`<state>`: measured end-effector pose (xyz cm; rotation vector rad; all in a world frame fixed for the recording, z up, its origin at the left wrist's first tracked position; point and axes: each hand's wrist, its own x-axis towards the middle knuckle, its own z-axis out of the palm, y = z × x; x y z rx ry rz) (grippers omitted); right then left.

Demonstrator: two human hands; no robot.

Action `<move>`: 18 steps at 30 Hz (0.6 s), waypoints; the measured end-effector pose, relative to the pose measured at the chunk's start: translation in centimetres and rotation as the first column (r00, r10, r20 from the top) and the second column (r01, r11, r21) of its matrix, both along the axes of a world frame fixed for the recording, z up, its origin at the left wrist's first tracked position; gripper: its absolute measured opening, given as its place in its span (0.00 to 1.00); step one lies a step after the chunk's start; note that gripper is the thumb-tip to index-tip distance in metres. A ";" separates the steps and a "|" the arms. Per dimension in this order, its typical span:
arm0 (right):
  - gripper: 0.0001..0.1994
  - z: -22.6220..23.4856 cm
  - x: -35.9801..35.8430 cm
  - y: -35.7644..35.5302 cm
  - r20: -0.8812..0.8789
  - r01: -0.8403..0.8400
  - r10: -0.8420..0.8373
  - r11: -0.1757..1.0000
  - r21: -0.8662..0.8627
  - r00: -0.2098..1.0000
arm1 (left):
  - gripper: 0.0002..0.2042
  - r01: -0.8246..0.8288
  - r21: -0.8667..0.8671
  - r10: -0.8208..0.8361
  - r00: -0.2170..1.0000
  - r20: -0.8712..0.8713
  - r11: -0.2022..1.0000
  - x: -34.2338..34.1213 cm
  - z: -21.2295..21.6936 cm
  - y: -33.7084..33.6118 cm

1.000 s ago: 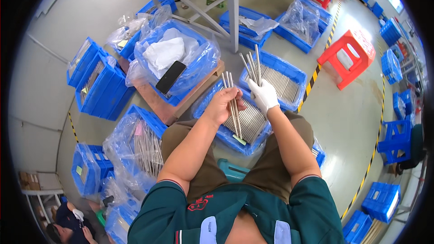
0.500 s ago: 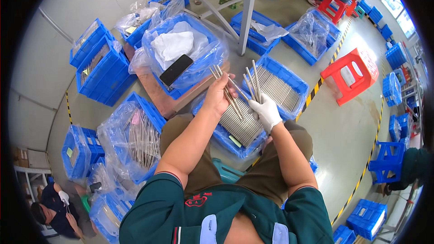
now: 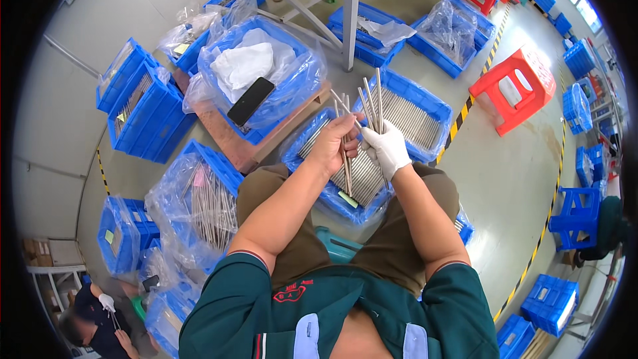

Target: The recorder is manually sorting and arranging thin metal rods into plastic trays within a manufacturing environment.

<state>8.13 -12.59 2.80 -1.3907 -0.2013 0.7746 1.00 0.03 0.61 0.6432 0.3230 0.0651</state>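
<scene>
My bare left hand (image 3: 337, 143) is closed around several thin metal rods (image 3: 347, 178), which stick out above and below the fist. In its white glove, my right hand (image 3: 387, 151) grips another bunch of metal rods (image 3: 373, 103) that points up and away from me. One rod slants across between the two hands, close to the fingertips of both. Directly beneath them, between my knees, sits a plastic-lined blue crate (image 3: 287, 158) with rods laid side by side. Beyond my right hand is a second blue crate (image 3: 446, 134) of similar rods.
A lined blue crate (image 3: 302, 80) on a wooden pallet (image 3: 226, 136) carries white cloth and a black phone (image 3: 250, 102). Bagged rods (image 3: 209, 209) fill a crate at left. A red stool (image 3: 513, 90) stands right, past striped floor tape. A co-worker (image 3: 100, 322) handles rods lower left.
My left hand has moved right, up against my right hand. Its rods have swung closer to upright. The whole view has shifted slightly.
</scene>
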 end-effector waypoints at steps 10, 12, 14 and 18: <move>0.07 0.5 -0.5 -0.4 -0.229 -0.103 0.132 0.986 0.133 0.964 | 0.10 -0.023 0.002 0.023 0.996 0.087 1.000 -0.3 0.1 0.1; 0.07 0.8 -0.7 -0.2 -0.209 -0.085 0.108 0.989 0.117 0.972 | 0.10 -0.040 0.044 0.038 0.997 0.066 0.998 -0.3 -0.1 0.0; 0.07 0.8 -0.9 -0.1 -0.192 -0.065 0.084 0.993 0.102 0.978 | 0.11 -0.056 0.087 0.052 0.998 0.043 0.995 -0.4 -0.2 0.0; 0.06 1.0 -1.0 -0.4 -0.196 -0.078 0.104 0.988 0.135 0.975 | 0.12 0.007 -0.005 -0.006 0.992 0.124 1.000 -0.7 0.2 0.5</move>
